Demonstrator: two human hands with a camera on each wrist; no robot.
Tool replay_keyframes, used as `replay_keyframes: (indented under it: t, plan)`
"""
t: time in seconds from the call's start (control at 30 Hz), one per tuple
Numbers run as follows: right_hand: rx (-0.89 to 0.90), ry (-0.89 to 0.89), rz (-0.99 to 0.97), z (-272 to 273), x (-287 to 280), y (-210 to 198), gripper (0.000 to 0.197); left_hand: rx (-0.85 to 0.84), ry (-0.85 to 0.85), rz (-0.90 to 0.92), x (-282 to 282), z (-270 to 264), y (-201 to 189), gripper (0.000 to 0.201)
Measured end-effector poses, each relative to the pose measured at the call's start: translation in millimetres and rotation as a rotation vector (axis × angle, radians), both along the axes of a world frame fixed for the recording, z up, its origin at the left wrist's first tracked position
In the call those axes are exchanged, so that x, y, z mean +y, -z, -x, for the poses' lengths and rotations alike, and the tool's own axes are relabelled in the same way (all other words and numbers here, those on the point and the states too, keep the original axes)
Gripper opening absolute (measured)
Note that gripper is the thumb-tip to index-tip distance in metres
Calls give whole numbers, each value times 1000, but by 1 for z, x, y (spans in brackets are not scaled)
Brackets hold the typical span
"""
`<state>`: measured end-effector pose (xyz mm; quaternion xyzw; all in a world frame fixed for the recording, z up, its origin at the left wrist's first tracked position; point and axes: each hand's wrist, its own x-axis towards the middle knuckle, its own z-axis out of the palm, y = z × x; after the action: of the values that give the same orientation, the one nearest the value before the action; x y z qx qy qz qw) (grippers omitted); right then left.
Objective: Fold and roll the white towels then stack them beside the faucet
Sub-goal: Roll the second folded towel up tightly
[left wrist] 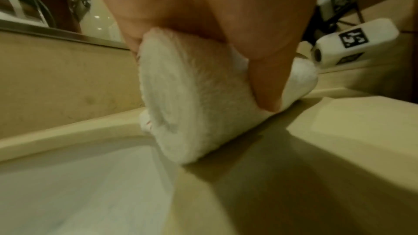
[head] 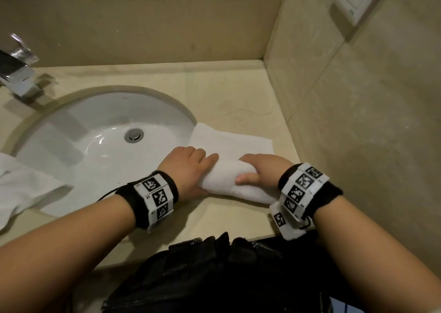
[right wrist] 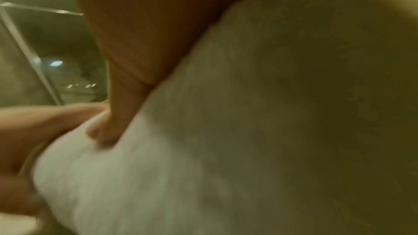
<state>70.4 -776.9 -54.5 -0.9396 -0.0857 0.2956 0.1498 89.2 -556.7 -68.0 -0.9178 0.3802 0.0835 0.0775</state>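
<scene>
A white towel lies on the beige counter right of the sink. Its near part is rolled into a thick roll (head: 225, 177) and its far part (head: 233, 139) lies flat. My left hand (head: 191, 167) grips the roll's left end, fingers curled over the top. My right hand (head: 259, 169) grips the right end, thumb on the near side. The left wrist view shows the spiral end of the roll (left wrist: 181, 99) with my thumb pressed into it. In the right wrist view the roll (right wrist: 158, 167) fills the frame. A second white towel (head: 23, 188) lies crumpled at the sink's left rim. The chrome faucet (head: 19, 74) stands at the far left.
The white sink basin (head: 71, 131) sits left of my hands. A tiled side wall with a socket plate (head: 353, 0) bounds the counter on the right. A black bag (head: 214, 277) hangs at the counter's front edge. Bare counter (head: 226, 90) stretches behind the towel.
</scene>
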Motion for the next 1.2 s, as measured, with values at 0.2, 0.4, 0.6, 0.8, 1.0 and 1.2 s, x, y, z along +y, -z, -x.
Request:
replay_keyframes:
  t: [0.2,0.4,0.6,0.8,1.0,1.2]
  plan:
    - [-394,-148,237,22,2,11,84,499,-88,33,-10,-40,-8,75]
    - [-2,-87,91,-11,-8,-2,62,34,63,-4,-3,-8,0,102]
    - [-393,-241,154,10,0,-1,90,615,-89,124,-7,-30,-8,73]
    - [39,-167,101,-9,8,-9,60,439,-32,110,-2,-10,-11,84]
    - [-220,-179,143,-11,3,-11,70,333,-31,89,-6,-19,-11,79]
    - [-327,-182,243,-1,3,4,71,464,-153,86,-8,-41,-18,75]
